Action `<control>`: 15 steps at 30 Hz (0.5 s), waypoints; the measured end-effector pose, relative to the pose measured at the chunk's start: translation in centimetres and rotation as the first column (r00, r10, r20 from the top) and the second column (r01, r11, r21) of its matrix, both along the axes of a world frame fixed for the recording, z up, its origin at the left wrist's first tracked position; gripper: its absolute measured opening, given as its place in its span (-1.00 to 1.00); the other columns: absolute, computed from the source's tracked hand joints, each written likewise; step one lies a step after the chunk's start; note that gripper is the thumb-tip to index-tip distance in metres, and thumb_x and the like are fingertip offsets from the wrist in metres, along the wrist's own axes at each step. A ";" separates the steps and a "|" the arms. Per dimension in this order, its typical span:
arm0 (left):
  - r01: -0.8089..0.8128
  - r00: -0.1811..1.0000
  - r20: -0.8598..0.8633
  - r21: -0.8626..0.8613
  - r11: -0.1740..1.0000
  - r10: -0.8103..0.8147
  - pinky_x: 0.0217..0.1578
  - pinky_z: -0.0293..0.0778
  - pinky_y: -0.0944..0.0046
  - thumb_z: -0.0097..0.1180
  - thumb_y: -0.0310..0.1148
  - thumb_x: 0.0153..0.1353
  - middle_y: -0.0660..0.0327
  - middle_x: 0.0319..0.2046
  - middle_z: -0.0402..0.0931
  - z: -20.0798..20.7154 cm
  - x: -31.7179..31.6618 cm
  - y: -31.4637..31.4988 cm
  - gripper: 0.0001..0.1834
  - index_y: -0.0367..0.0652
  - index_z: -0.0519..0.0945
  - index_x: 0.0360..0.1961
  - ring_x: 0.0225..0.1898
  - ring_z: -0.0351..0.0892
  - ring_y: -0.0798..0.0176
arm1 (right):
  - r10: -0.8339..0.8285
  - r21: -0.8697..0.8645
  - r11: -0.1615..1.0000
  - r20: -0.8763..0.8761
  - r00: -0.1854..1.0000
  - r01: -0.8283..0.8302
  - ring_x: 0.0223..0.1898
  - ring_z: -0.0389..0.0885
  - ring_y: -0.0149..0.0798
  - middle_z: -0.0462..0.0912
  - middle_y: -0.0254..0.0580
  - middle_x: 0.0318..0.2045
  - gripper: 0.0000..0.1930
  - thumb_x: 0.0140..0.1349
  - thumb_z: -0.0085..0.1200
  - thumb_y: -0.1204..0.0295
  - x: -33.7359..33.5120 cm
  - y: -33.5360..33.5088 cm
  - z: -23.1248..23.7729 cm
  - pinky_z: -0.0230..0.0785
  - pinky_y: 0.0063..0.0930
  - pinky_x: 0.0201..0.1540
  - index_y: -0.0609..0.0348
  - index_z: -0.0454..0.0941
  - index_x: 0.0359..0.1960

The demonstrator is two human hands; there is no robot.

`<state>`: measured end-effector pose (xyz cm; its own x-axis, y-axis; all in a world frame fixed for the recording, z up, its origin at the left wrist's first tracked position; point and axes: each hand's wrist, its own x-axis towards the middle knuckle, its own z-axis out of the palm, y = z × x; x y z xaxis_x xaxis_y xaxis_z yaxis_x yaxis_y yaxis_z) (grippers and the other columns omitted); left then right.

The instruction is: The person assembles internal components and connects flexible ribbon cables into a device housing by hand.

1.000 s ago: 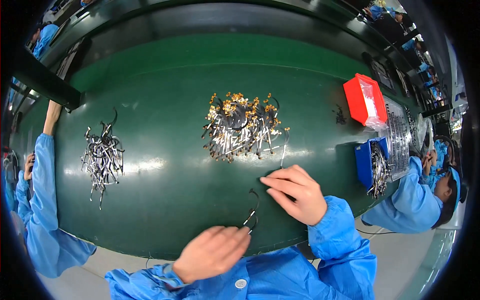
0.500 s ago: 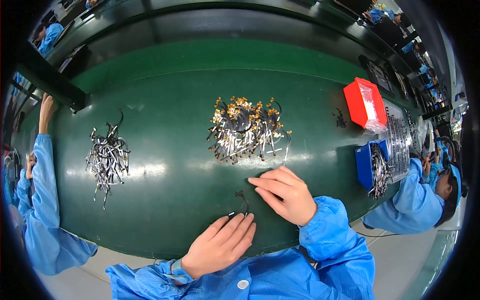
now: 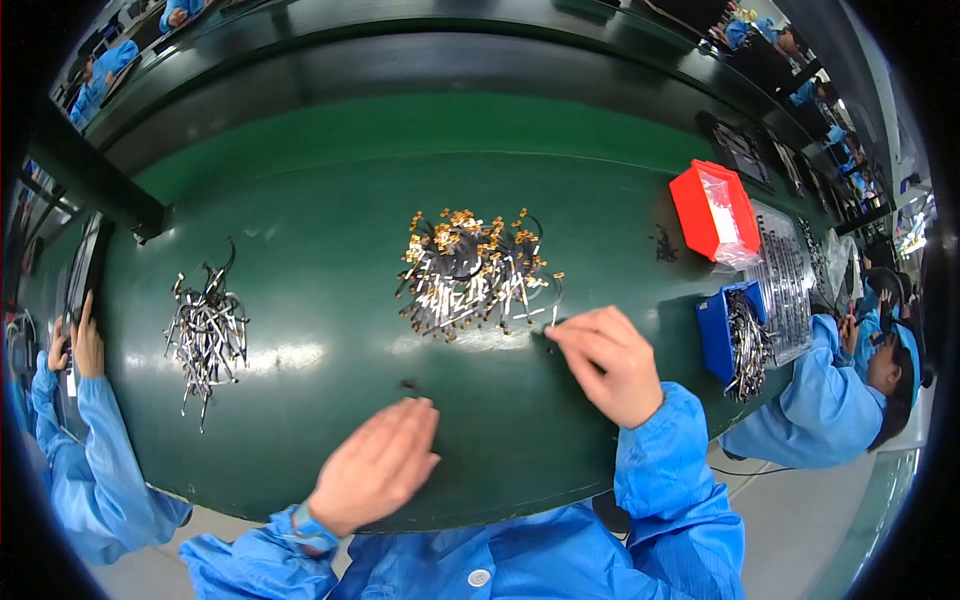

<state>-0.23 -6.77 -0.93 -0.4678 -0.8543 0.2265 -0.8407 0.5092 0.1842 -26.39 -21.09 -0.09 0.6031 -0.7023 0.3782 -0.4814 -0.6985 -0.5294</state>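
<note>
My left hand (image 3: pixel 375 465) lies palm down near the table's front edge, fingers stretched out side by side. Just past its fingertips a small dark end piece (image 3: pixel 408 384) shows; whatever lies beneath the palm is hidden. My right hand (image 3: pixel 612 365) is at the lower right edge of a large pile of short black cables (image 3: pixel 470 275) with white sections and orange-gold ends. Its fingertips are closed at the white end of one stray cable (image 3: pixel 557 290). A tiny dark bit shows just under those fingertips.
A smaller heap of black and silver cables (image 3: pixel 207 335) lies left. At right are a red bin (image 3: pixel 700 215) with a clear bag, a blue bin (image 3: pixel 714 340) full of cables, a clear tray (image 3: pixel 785 285), and small black bits (image 3: pixel 664 245). Co-workers sit on both sides.
My left hand has slid left and the dark cable by its fingers is now mostly out of sight. My right hand has moved right, to the pile's edge. The view has shifted slightly.
</note>
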 end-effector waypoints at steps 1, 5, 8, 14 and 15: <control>-0.007 1.000 0.029 -0.010 1.000 0.008 0.11 0.45 0.15 0.23 -0.35 0.04 0.02 0.07 0.48 -0.3 1.2 -0.3 -0.50 -0.38 0.54 0.02 0.08 0.51 0.04 | -0.053 -0.010 0.999 -0.001 0.999 0.053 -0.27 0.57 -0.09 0.61 -0.11 -0.29 -0.78 0.06 0.16 0.67 -0.6 -0.6 -0.2 0.46 -0.33 -0.22 0.25 0.64 -0.22; -0.101 0.989 0.110 -0.015 0.995 0.103 0.13 0.44 0.15 0.24 -0.42 -0.02 0.00 0.06 0.48 0.1 5.3 -1.7 -0.48 -0.39 0.53 0.02 0.11 0.49 0.02 | -0.156 -0.001 0.988 0.009 0.988 0.156 -0.26 0.57 -0.08 0.61 -0.10 -0.28 -0.80 0.08 0.14 0.67 -1.8 -2.8 -0.3 0.45 -0.32 -0.20 0.27 0.63 -0.24; -0.196 0.967 0.156 -0.038 0.980 0.199 0.14 0.42 0.14 0.24 -0.44 -0.02 -0.01 0.08 0.46 0.5 7.7 -2.5 -0.47 -0.39 0.52 0.04 0.13 0.46 -0.01 | -0.166 0.021 0.986 0.031 0.986 0.165 -0.26 0.57 -0.07 0.61 -0.10 -0.30 -0.81 0.08 0.14 0.66 -1.7 -3.3 -0.7 0.46 -0.31 -0.19 0.26 0.63 -0.25; -0.298 0.938 0.151 -0.112 0.948 0.313 0.10 0.43 0.07 0.21 -0.48 0.04 0.03 0.09 0.45 1.7 7.5 -5.0 -0.58 -0.29 0.56 0.00 0.13 0.44 -0.02 | 0.063 0.071 0.995 0.021 0.998 -0.065 -0.26 0.58 -0.14 0.62 -0.17 -0.31 -0.78 0.06 0.18 0.67 -1.0 -2.8 -1.3 0.46 -0.35 -0.22 0.21 0.65 -0.22; -0.279 0.953 0.092 -0.111 0.954 0.289 0.12 0.41 0.04 0.22 -0.48 0.02 0.04 0.09 0.45 1.7 6.5 -5.6 -0.57 -0.24 0.57 -0.01 0.13 0.44 -0.02 | 0.097 0.060 0.994 0.003 0.995 -0.097 -0.26 0.58 -0.14 0.62 -0.19 -0.30 -0.77 0.05 0.18 0.67 -0.9 -2.7 -1.5 0.46 -0.35 -0.22 0.20 0.66 -0.22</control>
<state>6.22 -12.36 0.79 -0.2351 -0.9320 0.2760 -0.9650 0.2577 0.0481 -27.25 -23.74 -1.54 0.6692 -0.6623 0.3370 -0.4133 -0.7086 -0.5719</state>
